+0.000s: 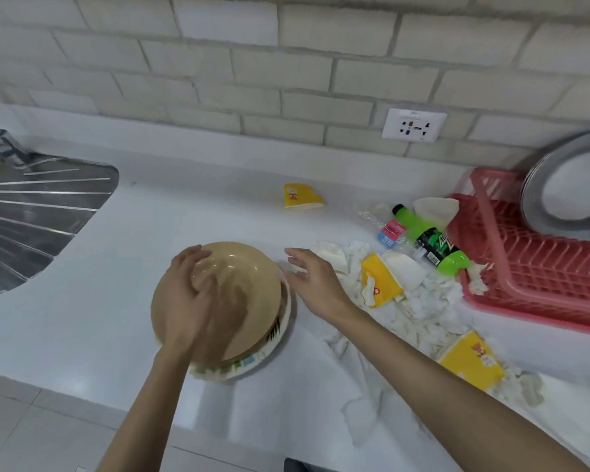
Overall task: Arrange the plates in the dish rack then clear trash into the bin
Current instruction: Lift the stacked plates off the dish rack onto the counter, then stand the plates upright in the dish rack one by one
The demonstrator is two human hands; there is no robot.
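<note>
**Tan plate tilted up in the left hand, rack far off to the right**

The left hand (184,298) gripped the tan plate (246,287) by its rim, tilted over a patterned plate (280,338) on the counter (82,301). The right hand (315,284) hovered spread and empty beside them. The rack (525,267) stood well apart, beyond the trash (419,311). Such a one-sided grip might let the plate slip or knock the lower one.

Steel sink (31,216), faucet (0,141), wall socket (413,125)
</note>
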